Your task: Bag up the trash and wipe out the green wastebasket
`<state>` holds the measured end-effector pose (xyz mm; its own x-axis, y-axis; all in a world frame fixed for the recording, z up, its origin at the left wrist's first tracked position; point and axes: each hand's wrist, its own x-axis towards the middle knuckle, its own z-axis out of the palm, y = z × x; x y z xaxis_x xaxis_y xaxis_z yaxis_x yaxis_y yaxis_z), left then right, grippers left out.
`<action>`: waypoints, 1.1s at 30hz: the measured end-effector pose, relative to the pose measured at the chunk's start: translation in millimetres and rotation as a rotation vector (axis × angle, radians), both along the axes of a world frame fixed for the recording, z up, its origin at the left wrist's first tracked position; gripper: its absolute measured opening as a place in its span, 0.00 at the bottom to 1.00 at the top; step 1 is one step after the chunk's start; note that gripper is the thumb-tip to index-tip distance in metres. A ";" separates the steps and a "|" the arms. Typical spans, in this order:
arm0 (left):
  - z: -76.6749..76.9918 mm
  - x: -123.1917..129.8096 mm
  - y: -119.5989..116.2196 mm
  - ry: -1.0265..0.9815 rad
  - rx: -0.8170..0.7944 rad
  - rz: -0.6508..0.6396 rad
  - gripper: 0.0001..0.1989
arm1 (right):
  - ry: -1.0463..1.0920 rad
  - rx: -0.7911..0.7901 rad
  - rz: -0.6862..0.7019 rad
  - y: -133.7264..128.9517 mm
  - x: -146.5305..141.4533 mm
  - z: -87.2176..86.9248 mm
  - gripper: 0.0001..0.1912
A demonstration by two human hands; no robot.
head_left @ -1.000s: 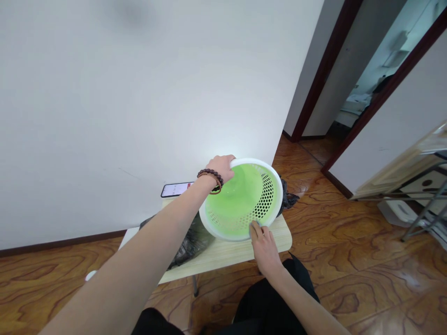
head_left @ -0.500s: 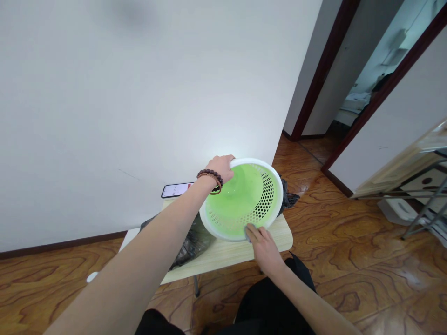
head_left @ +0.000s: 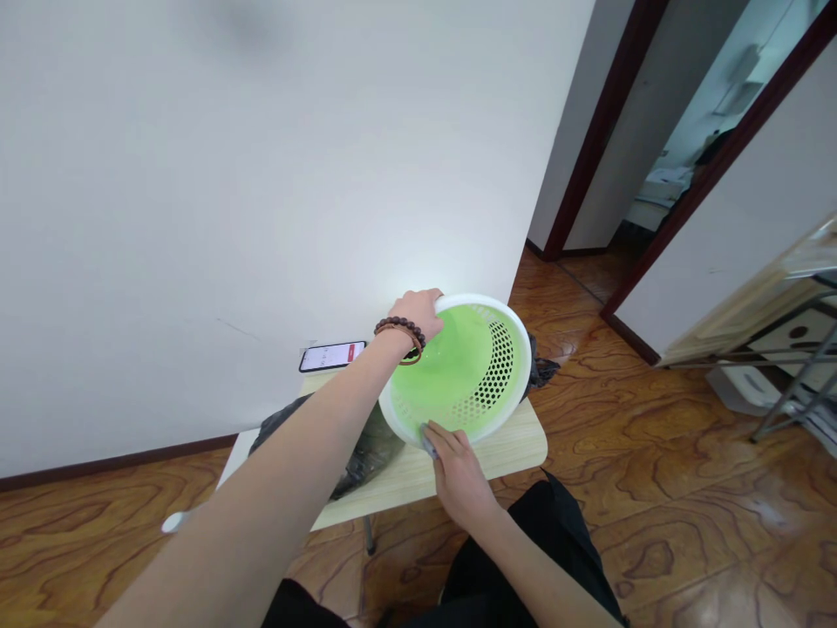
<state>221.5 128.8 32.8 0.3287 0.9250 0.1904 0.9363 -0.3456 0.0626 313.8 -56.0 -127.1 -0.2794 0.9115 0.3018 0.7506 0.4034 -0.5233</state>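
A round green plastic colander (head_left: 523, 349) with a white rim and a band of holes is tilted toward me over a small table. My left hand (head_left: 418, 312), with beaded bracelets on its wrist, is closed round the rim at the upper left. At the near rim, my right hand (head_left: 459, 475) pinches a small greyish cloth (head_left: 428, 443) against the edge. Only a bit of the cloth shows past the fingers. The far side of the left hand's grip is hidden.
A pale wood table (head_left: 510, 447) stands against the white wall. On it lie a phone (head_left: 332, 356) and a dark plastic bag (head_left: 376, 453), partly behind my left forearm. Another black bag (head_left: 542, 371) shows behind the colander. A metal-legged rack (head_left: 794, 384) stands at the right.
My right hand has slid left along the near rim with the cloth. The left hand keeps its grip, and the colander stays nearly in place.
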 end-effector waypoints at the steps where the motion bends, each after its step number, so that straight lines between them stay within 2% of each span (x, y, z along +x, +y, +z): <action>1: 0.6 -1.5 -0.2 -0.001 0.001 -0.007 0.19 | -0.056 0.010 0.019 -0.1 13.3 -1.5 0.26; 3: 2.3 -3.9 -1.2 -0.003 -0.003 -0.023 0.19 | -0.197 0.030 0.012 1.4 47.1 -5.5 0.27; 5: 4.2 -4.7 -2.6 -0.005 -0.014 -0.027 0.20 | -0.318 0.051 -0.053 5.0 78.6 -8.9 0.27; 7: 5.4 -4.0 -3.9 -0.006 -0.030 -0.014 0.20 | -0.370 0.065 -0.143 9.1 94.0 -10.4 0.26; 10: 4.8 -2.3 -4.0 -0.007 -0.037 0.010 0.20 | -0.294 0.041 -0.198 10.7 76.1 -9.8 0.26; 13: 3.0 -2.5 -2.5 -0.010 -0.027 0.013 0.21 | -0.107 -0.009 -0.103 6.5 33.3 -7.3 0.26; 15: 2.6 -4.0 -1.6 -0.010 -0.022 0.000 0.21 | -0.023 -0.025 -0.047 4.0 15.8 -4.8 0.26; 17: 3.2 -5.4 -1.7 -0.011 -0.021 -0.011 0.21 | -0.038 -0.025 -0.009 4.3 18.3 -2.8 0.26; 19: 4.4 -5.8 -2.6 -0.018 -0.028 -0.011 0.21 | -0.144 -0.012 -0.032 7.6 36.9 -2.2 0.26; 21: 5.2 -4.9 -3.6 -0.028 -0.036 -0.006 0.21 | -0.269 0.009 -0.125 12.4 57.7 -2.5 0.25; 23: 4.9 -3.2 -3.9 -0.036 -0.042 0.001 0.21 | -0.341 0.017 -0.227 15.9 66.0 -2.8 0.24; 25: 3.6 -1.8 -3.2 -0.039 -0.042 0.010 0.21 | -0.330 -0.010 -0.246 16.1 55.7 -2.3 0.24; 29: 1.2 -2.8 -1.5 -0.036 -0.030 0.010 0.21 | -0.167 -0.034 -0.104 9.1 14.4 0.8 0.25; 31: 1.2 -4.6 -1.3 -0.035 -0.026 -0.003 0.21 | -0.148 -0.008 -0.044 5.9 11.4 1.6 0.26; 33: 1.6 -5.9 -1.4 -0.036 -0.028 -0.009 0.21 | -0.195 0.004 -0.038 4.9 26.1 0.2 0.25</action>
